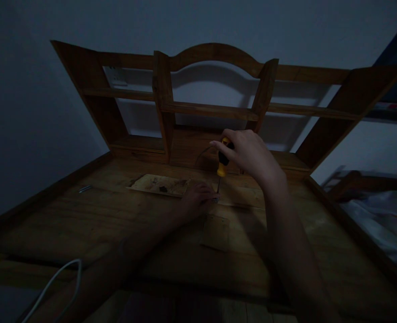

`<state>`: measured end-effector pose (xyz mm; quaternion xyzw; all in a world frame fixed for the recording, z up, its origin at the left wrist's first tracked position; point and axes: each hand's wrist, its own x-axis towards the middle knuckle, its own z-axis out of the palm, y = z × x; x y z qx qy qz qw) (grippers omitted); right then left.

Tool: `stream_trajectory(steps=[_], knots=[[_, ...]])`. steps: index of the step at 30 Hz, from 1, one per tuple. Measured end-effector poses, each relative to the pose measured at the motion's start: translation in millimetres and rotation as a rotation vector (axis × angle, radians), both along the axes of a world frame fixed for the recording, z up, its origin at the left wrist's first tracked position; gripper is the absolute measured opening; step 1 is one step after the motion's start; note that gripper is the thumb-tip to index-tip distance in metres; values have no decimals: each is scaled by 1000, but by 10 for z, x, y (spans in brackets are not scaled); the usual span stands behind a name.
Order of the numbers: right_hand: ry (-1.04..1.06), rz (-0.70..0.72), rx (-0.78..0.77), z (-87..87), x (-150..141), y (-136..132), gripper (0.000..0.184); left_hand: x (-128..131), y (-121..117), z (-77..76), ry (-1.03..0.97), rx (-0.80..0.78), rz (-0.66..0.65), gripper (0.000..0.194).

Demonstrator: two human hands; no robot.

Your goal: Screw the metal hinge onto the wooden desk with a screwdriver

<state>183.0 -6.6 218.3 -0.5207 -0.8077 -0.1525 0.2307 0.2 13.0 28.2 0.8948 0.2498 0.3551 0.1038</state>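
Observation:
My right hand (249,152) grips the yellow-and-black handle of a screwdriver (222,163), held upright with its thin shaft pointing down at the wooden desk top (117,215). My left hand (198,199) rests on the desk beside the tip, fingers pinched together around something small at the tip (216,198) that I cannot make out. A thin pale wooden strip (158,185) lies flat just left of that hand. A small square wooden piece (215,231) lies on the desk just in front of the hand.
A wooden hutch with shelves and an arched top (215,54) stands at the back of the desk against a white wall. A white cable (57,278) curls at the lower left. A small metal piece (85,189) lies at the left. Bedding (383,224) shows at the right.

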Motion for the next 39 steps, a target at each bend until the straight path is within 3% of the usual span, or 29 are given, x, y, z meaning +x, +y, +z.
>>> stream_trajectory(steps=[6,12,19,26,30,34,39], knots=[[65,91,-79,51,38,-63,29,-3,26,-35,1,3,-7,34],[37,112,-55,64,50,-66,23,-2,8,-25,-10,-21,-1,35],[-63,-142,63,10,-31,-47,41,-3,12,-28,-3,1,-3,36],[34,115,-105,84,71,-75,32,1,6,-17,-23,-23,-19,37],[10,24,-60,67,77,-53,30,4,10,-18,-9,-42,-20,37],[-36,-124,30,31,14,-49,44,8,8,-20,-12,-44,-16,34],[40,28,-73,61,42,-86,34,1,2,-18,-2,-22,-2,31]])
